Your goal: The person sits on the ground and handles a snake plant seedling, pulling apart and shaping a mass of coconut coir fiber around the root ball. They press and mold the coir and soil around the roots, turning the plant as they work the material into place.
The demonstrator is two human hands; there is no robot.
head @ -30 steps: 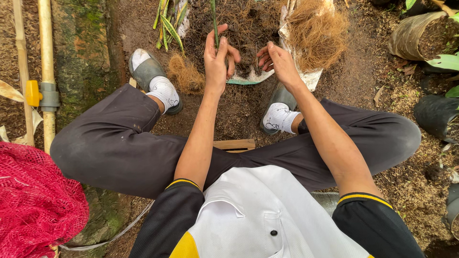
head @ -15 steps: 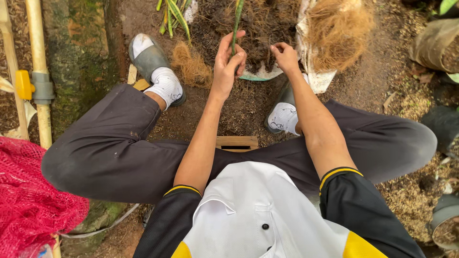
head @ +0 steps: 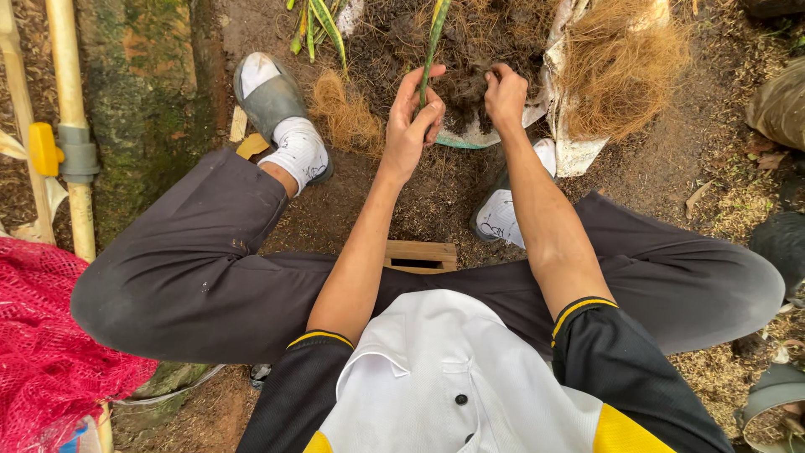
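While bare soil [head: 419, 201] surrounds, left grip [head: 411, 126] pinches leaf [head: 429, 50]; right grip [head: 505, 94] clenches dirt.

An outdoor garden or plant-nursery work spot: bare brown soil ground [head: 654, 180] strewn with dry tan coconut fibre [head: 620, 59], dark potting mix [head: 470, 50], green striped leaves [head: 323, 21], a mossy concrete kerb [head: 134, 109] and yellow water pipe [head: 71, 126].

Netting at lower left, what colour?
Red mesh netting, bunched up beside the person's knee; seen in the head view, the only one.
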